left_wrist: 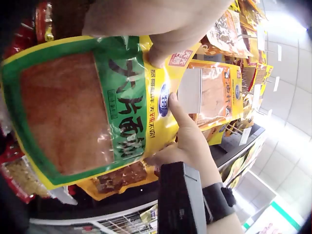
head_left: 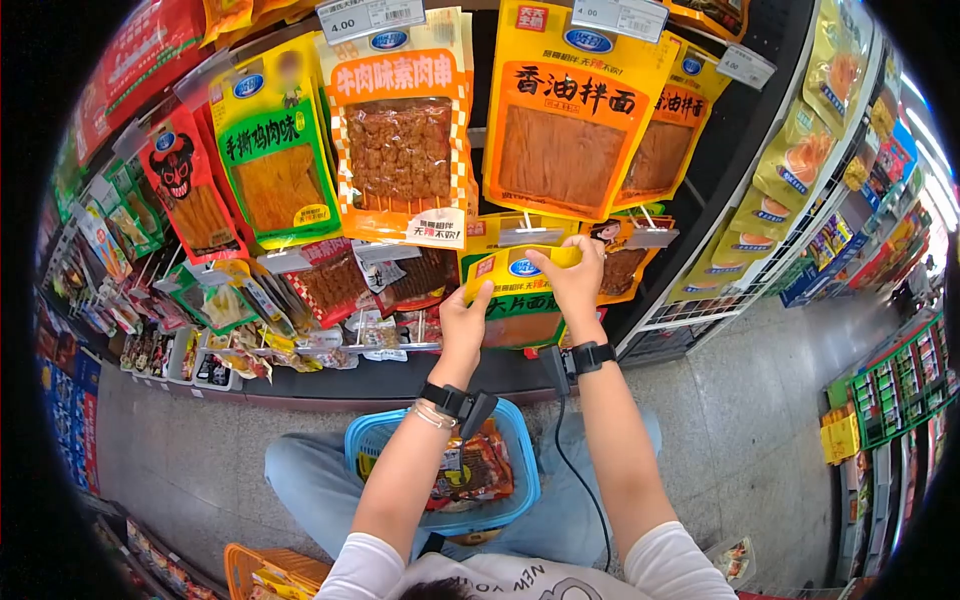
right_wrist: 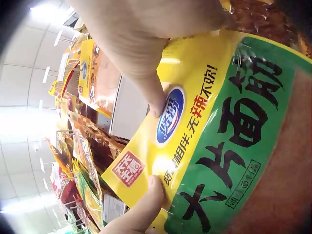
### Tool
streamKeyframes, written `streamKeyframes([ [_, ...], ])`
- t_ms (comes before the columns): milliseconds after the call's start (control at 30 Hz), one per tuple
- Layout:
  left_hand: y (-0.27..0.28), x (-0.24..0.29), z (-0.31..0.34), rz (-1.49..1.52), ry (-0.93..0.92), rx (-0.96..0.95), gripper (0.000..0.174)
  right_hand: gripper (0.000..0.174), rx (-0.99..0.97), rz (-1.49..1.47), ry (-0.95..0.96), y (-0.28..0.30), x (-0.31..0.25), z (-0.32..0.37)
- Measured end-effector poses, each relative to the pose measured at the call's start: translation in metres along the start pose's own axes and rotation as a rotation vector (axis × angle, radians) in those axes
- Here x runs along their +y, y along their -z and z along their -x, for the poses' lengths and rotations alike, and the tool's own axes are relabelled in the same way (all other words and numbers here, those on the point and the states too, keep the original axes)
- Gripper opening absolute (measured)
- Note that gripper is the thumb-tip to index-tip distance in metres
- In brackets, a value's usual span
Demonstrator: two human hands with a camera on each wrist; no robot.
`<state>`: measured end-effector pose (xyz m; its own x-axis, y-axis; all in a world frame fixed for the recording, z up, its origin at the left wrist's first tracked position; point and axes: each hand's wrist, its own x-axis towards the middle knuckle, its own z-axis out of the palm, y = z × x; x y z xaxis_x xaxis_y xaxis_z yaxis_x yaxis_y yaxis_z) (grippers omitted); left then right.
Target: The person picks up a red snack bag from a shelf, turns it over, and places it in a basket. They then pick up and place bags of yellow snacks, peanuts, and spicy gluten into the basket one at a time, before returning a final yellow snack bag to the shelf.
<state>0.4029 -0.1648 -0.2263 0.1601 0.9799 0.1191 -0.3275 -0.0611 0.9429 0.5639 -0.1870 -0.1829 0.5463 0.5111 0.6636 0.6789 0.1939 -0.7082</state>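
Observation:
A yellow and green food packet (head_left: 522, 307) is held up by its yellow top in front of the shelf. My left hand (head_left: 464, 325) pinches its upper left corner, while my right hand (head_left: 575, 285) grips the top at the right, thumb by the blue oval logo. The left wrist view shows the packet (left_wrist: 63, 114) from the front, its brown contents visible through a window; my right hand (left_wrist: 192, 146) is beyond the logo. In the right wrist view the thumb of my right hand (right_wrist: 131, 44) touches the logo, and my left thumb (right_wrist: 155, 190) presses near the red square mark.
Orange packets (head_left: 565, 140) and other snack packets (head_left: 400, 150) hang on hooks under price tags (head_left: 372, 18). A blue basket (head_left: 530, 470) with packets inside stands between the person's legs. An orange basket (head_left: 238, 568) is at lower left, and a white rack (head_left: 690, 320) stands right.

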Motion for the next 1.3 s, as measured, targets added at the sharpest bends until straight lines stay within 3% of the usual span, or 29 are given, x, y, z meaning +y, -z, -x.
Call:
streamKeyframes([
  [433,0.001,-0.025,-0.032,0.036,0.028,-0.052,0.028,0.040,0.028,0.011,0.051,-0.015,0.020,-0.010],
  [1000,0.006,0.002,-0.032,0.038,-0.020,-0.097,0.031,0.031,0.082,-0.008,0.163,-0.011,0.005,-0.020],
  [1300,-0.005,0.008,-0.037,0.045,-0.031,-0.066,0.030,0.038,0.101,0.170,-0.028,-0.014,0.002,-0.016],
])
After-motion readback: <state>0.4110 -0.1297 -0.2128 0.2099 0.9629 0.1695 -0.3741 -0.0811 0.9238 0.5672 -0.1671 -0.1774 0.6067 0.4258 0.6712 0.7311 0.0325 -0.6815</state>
